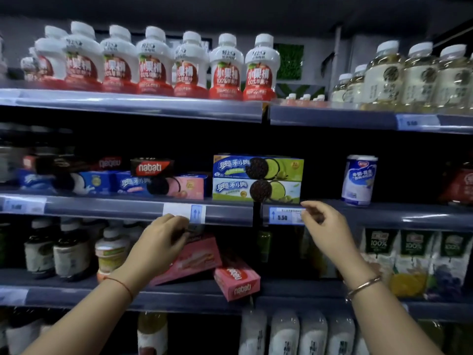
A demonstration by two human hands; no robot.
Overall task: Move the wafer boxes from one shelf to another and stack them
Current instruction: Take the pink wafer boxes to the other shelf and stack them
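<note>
Two pink Nabati wafer boxes lie on the lower shelf (76,295). My left hand (160,242) grips the top of the larger pink wafer box (194,260), which is tilted. A smaller pink wafer box (236,283) sits askew at the shelf's front edge, untouched. My right hand (323,226) hovers in front of the middle shelf rail (102,207), fingers loosely curled and holding nothing. On the middle shelf a dark Nabati wafer box (151,166) rests on top of cookie boxes, with more dark wafer boxes (102,163) to its left.
Two green cookie boxes (257,179) are stacked on the middle shelf beside blue and pink cookie boxes (163,185). A white-blue can (358,179) stands to the right. Bottles (222,67) fill the top shelf. Juice cartons (412,260) and jars (71,249) flank the pink boxes.
</note>
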